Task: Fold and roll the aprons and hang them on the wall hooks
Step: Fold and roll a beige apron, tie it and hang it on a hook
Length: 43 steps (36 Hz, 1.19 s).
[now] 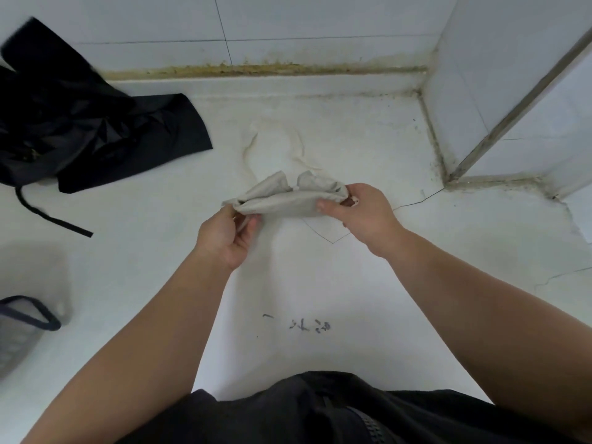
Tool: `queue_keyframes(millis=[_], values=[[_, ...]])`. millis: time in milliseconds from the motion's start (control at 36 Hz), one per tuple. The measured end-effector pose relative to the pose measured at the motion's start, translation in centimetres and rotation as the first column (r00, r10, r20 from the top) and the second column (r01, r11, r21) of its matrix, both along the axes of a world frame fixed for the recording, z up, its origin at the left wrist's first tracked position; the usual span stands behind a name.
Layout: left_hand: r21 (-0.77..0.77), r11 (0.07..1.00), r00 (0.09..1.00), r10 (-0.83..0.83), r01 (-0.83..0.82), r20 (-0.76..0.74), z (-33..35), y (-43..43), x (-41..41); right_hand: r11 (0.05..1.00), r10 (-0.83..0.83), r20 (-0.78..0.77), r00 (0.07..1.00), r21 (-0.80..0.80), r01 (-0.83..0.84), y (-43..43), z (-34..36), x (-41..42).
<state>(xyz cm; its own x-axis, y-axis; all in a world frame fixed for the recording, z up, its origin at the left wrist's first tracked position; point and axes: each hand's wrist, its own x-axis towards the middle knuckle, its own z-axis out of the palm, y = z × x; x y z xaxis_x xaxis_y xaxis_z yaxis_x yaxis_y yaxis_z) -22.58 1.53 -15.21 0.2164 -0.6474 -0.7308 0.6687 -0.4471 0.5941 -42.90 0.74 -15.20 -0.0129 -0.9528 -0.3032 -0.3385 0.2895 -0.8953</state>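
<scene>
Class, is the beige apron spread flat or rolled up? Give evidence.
Rolled up: the beige apron is a compact bundle, held at its ends by the left hand and right hand.

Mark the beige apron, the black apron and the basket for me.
beige apron point(288, 203): head view, middle of the roll.
black apron point(128, 136): head view, flat right part.
basket point(45, 311): head view, dark rim.

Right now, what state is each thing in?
beige apron, rolled up, held at both ends
left hand, grips the apron's left end
right hand, grips the apron's right end
black apron, crumpled on the counter, strap trailing
basket, at frame edge, contents unclear
</scene>
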Motion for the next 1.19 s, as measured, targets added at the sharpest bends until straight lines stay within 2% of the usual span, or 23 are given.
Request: queue_keyframes(millis=[56,111,139,194,222,250,389,472,583,639,806,972,1195], values=[[-0.024,1.0,0.998,-0.01,0.011,0.054,-0.2,0.3,-0.3,0.997,-0.057,-0.094,0.994,-0.05,0.053,-0.1,-0.5,-0.1],[-0.026,0.995,0.969,-0.084,0.093,0.233,-0.8,0.3,-0.4,0.996,-0.071,-0.183,0.981,-0.063,0.06,-0.2,-1.0,-0.4],[0.018,0.984,0.9,-0.17,0.177,0.401,-1.1,0.4,-0.5,0.996,-0.075,-0.217,0.973,-0.058,0.064,-0.2,-1.1,-0.6],[0.139,0.941,0.662,-0.317,0.308,0.679,-1.9,0.6,-0.5,0.996,-0.081,-0.281,0.956,-0.045,0.072,-0.1,-1.4,-0.9],[0.168,0.928,0.583,-0.343,0.333,0.736,-2.3,0.7,-0.6,0.997,-0.078,-0.311,0.947,-0.041,0.068,-0.1,-1.6,-1.0],[0.168,0.923,0.542,-0.344,0.348,0.767,-2.5,0.8,-0.8,0.997,-0.074,-0.335,0.939,-0.036,0.065,0.0,-1.7,-1.0],[0.051,0.928,0.481,-0.237,0.368,0.844,-2.7,1.3,-1.8,0.993,-0.099,-0.327,0.94,0.032,0.116,-0.1,-2.5,-0.8],[0.039,0.919,0.424,-0.219,0.393,0.879,-2.5,1.3,-2.3,0.992,-0.093,-0.387,0.918,0.042,0.118,-0.5,-2.6,-0.7],[0.024,0.9,0.498,-0.263,0.436,0.826,-2.1,1.0,-3.0,0.992,-0.101,-0.416,0.904,0.032,0.126,-1.0,-2.8,-0.4],[0.039,0.879,0.495,-0.304,0.475,0.814,-1.9,0.8,-3.4,0.992,-0.093,-0.41,0.907,0.037,0.118,-1.1,-2.7,-0.1],[0.156,0.885,0.321,-0.316,0.439,0.893,-2.0,0.0,-4.3,0.994,-0.056,-0.309,0.949,0.072,0.082,-0.8,-2.4,1.0],[0.25,0.824,0.13,-0.361,0.509,0.923,-1.9,-0.2,-4.9,0.994,-0.046,-0.373,0.927,0.075,0.079,-0.4,-2.1,1.4],[0.326,0.704,-0.002,-0.419,0.631,0.908,-1.7,-0.5,-4.7,0.993,-0.09,-0.41,0.908,0.028,0.111,-0.6,-2.1,1.9]])
